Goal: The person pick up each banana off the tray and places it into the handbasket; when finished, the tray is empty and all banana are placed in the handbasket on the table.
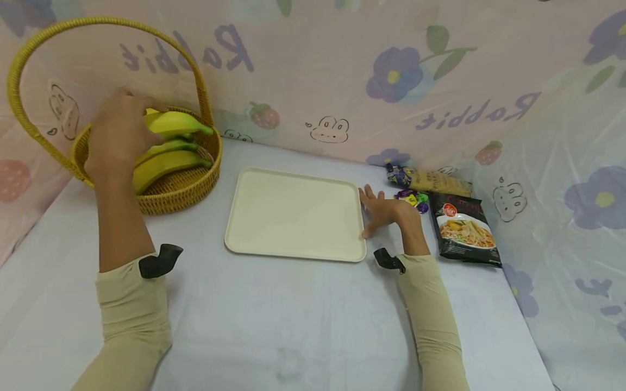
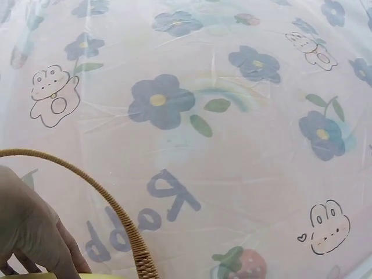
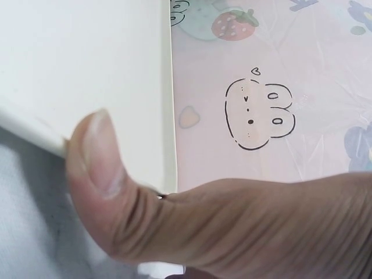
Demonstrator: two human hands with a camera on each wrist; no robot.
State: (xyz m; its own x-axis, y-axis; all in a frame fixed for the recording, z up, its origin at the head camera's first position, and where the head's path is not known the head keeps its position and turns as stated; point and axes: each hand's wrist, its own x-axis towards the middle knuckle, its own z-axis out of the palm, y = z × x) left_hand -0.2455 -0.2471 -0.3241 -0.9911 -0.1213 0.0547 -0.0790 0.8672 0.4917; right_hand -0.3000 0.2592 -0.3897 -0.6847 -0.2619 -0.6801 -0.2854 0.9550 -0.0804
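Far left, the wicker basket (image 1: 193, 187) is holding bananas (image 1: 168, 157); the left hand (image 1: 117, 136) is gripping them. The right hand (image 1: 386, 212), fingers spread, is touching the tray's (image 1: 293, 214) right edge

Under the left hand (image 1: 117, 136), smooth waxy bananas (image 1: 168, 155) lie in a rough woven wicker basket (image 1: 181, 190). Against the right hand (image 1: 386, 212), a matt plastic tray (image 1: 293, 214); beyond it, glossy foil packets (image 1: 464, 231).
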